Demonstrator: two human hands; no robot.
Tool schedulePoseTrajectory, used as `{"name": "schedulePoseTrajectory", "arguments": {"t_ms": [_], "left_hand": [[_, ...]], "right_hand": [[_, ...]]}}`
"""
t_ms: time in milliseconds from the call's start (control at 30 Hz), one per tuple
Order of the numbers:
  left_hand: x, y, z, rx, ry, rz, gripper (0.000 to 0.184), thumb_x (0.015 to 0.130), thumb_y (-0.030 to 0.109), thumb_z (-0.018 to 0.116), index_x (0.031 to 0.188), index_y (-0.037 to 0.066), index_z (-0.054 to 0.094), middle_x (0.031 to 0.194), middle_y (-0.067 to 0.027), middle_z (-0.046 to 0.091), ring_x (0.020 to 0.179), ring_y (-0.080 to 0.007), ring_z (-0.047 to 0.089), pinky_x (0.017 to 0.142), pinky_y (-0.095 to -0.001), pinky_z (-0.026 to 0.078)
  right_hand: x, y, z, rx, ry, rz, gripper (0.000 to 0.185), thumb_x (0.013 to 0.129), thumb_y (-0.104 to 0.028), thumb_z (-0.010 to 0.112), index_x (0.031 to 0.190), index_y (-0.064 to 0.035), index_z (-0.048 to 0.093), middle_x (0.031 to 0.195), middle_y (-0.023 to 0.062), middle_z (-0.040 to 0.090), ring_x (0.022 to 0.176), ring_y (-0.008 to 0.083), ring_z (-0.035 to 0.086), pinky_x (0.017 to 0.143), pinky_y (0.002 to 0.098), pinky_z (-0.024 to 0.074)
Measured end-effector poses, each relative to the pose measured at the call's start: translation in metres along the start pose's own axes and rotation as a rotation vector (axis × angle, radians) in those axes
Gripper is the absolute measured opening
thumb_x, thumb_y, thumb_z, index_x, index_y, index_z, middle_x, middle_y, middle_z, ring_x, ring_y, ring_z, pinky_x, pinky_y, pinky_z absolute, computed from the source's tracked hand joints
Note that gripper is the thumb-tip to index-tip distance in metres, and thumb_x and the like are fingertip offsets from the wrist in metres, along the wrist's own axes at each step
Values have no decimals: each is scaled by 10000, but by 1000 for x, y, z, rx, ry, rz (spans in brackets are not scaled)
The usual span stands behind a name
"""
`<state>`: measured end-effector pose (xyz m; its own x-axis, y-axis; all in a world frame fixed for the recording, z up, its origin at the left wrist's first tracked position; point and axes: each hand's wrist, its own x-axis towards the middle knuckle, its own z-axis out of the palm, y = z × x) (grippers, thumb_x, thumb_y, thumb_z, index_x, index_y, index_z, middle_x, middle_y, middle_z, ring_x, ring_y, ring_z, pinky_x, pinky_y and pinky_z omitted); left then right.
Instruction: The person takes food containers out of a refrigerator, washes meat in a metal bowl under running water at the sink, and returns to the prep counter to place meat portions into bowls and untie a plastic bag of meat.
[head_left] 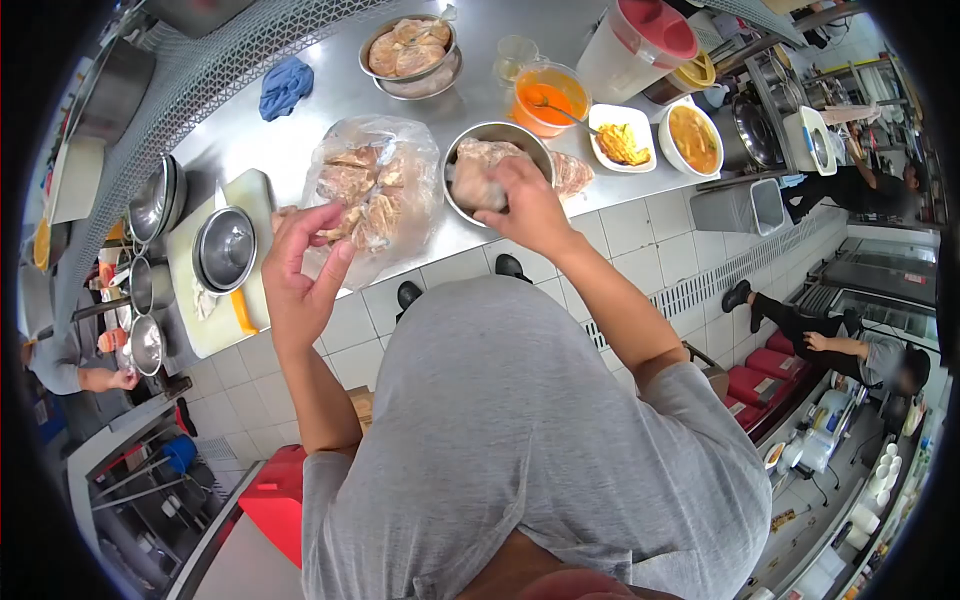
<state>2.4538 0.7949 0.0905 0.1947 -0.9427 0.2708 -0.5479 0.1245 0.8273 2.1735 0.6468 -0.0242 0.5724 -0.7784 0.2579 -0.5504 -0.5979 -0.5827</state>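
Observation:
My right hand (532, 208) reaches into a steel bowl (548, 150), its fingers curled around a piece of raw meat (482, 165). Another pale pink piece (571, 175) lies just right of that bowl. At the near edge of a clear plastic bag (415, 150), my left hand (308, 262) is open, thumb and fingers apart. Several chunks of raw meat (378, 215) show in the bag, partly behind its wrinkled film. Whether the left fingertips touch the meat or the bag, I cannot tell.
Behind stand a bowl of meat (410, 55), a tub of orange sauce (550, 92) and a white dish (622, 135). Left are a cutting board (255, 195), a yellow-handled knife (243, 312) and stacked bowls (225, 248). Other people work at both sides.

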Motion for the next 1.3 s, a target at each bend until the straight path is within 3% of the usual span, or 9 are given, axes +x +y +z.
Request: {"name": "schedulePoseTrajectory", "arguments": {"t_ms": [100, 267, 400, 567, 700, 800, 933, 1167, 1300], "left_hand": [[-8, 1, -7, 35, 28, -19, 355, 878, 131, 745, 1205, 10, 676, 1094, -102, 686, 1018, -192, 634, 857, -312, 492], [-17, -1, -12, 71, 11, -48, 323, 900, 104, 703, 1205, 1, 671, 1156, -104, 691, 1074, -183, 632, 912, -315, 485], [-18, -3, -12, 105, 7, -46, 318, 901, 118, 711, 1195, 3, 677, 1151, -102, 694, 1065, -187, 630, 938, -324, 468], [-26, -2, -22, 168, 95, -62, 301, 890, 111, 743, 1159, -8, 679, 1097, -121, 697, 1047, -230, 642, 950, -336, 468], [-44, -17, -35, 130, 128, -168, 292, 896, 111, 739, 1160, -2, 683, 1109, -115, 700, 1055, -228, 644, 955, -335, 467], [-44, -21, -34, 117, 122, -156, 289, 902, 112, 735, 1163, 1, 684, 1108, -113, 702, 1055, -228, 645, 956, -333, 467], [-36, -17, -29, 79, 106, -190, 286, 905, 115, 731, 1163, 0, 683, 1109, -116, 703, 1057, -228, 647, 966, -335, 464], [-34, -19, -24, 108, 84, -184, 291, 902, 122, 734, 1159, -2, 683, 1108, -124, 702, 1066, -235, 646, 973, -342, 463], [-38, -21, -27, 107, 82, -203, 292, 905, 127, 736, 1160, -4, 681, 1109, -126, 701, 1069, -236, 644, 975, -342, 461]], "right_hand": [[4, -4, 0, 22, -50, 10, 440, 744, -202, 858, 1141, -72, 717, 1105, 173, 674, 1075, 366, 643, 944, 406, 538], [13, 5, 25, 76, -82, -27, 109, 802, -68, 669, 892, -74, 730, 964, 137, 676, 894, 373, 681, 784, 461, 564], [28, 23, 49, -73, -258, -36, 166, 806, -112, 646, 938, -85, 744, 955, 169, 689, 910, 376, 682, 800, 467, 564], [21, 6, 2, 330, -41, -11, 223, 807, -115, 731, 1022, -56, 749, 944, 159, 720, 847, 342, 682, 767, 425, 560], [-16, 60, -41, 286, 300, 512, 306, 806, -159, 784, 1069, -13, 722, 952, 155, 725, 883, 323, 687, 819, 419, 556], [-38, 125, -36, -346, 101, 319, 425, 776, -200, 813, 1134, -1, 698, 1048, 179, 712, 999, 357, 669, 885, 453, 546], [-43, 145, -9, -451, 110, 234, 540, 708, -306, 866, 1088, 32, 684, 1155, 235, 663, 1087, 401, 622, 912, 477, 535], [-47, 149, -11, -96, -46, 836, 665, 583, -395, 966, 971, 37, 641, 942, 153, 707, 847, 270, 680, 786, 377, 564], [-67, 160, -4, 200, 115, 797, 589, 573, -271, 987, 943, 21, 633, 871, 111, 704, 754, 204, 665, 718, 332, 557]]}}
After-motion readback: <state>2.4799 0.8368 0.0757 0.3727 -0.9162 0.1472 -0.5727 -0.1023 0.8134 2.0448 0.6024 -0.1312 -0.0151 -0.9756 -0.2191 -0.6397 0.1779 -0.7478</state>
